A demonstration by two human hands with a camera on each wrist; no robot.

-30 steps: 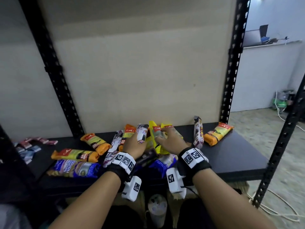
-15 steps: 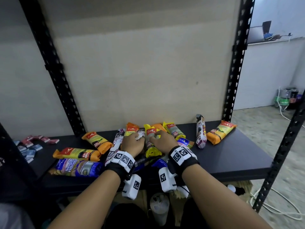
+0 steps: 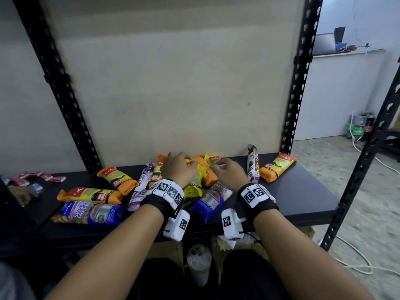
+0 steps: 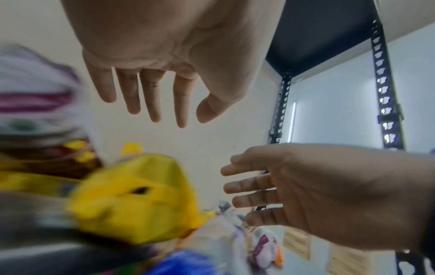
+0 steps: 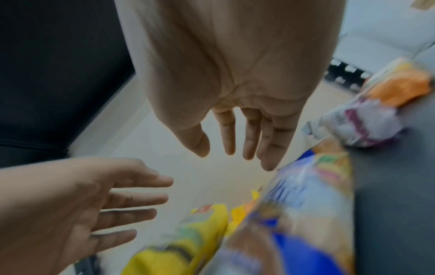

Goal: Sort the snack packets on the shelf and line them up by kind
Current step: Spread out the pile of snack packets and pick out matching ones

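Observation:
Snack packets lie jumbled on the black shelf (image 3: 303, 191). My left hand (image 3: 177, 167) and right hand (image 3: 227, 172) hover side by side over the middle heap, fingers straight, holding nothing. Under them lie a yellow packet (image 3: 194, 185), an orange one (image 3: 207, 176) and a blue one (image 3: 212, 200). The left wrist view shows my left hand (image 4: 153, 98) open above the yellow packet (image 4: 141, 195). In the right wrist view my right hand (image 5: 235, 145) is open over the blue packet (image 5: 306, 204). Two orange-yellow packets (image 3: 116, 177), a blue packet (image 3: 91, 213) and a white-purple packet (image 3: 140, 187) lie left.
A white-brown packet (image 3: 252, 164) and an orange packet (image 3: 278, 166) lie right of my hands. Black slotted uprights (image 3: 300, 83) frame the shelf before a beige backboard. Small red and blue packets (image 3: 32, 176) sit on the neighbouring shelf at left. A cup (image 3: 199, 263) stands below.
Both hands were down on the middle packets, the left by a white-purple one. They have lifted off, opened and moved further back over the heap.

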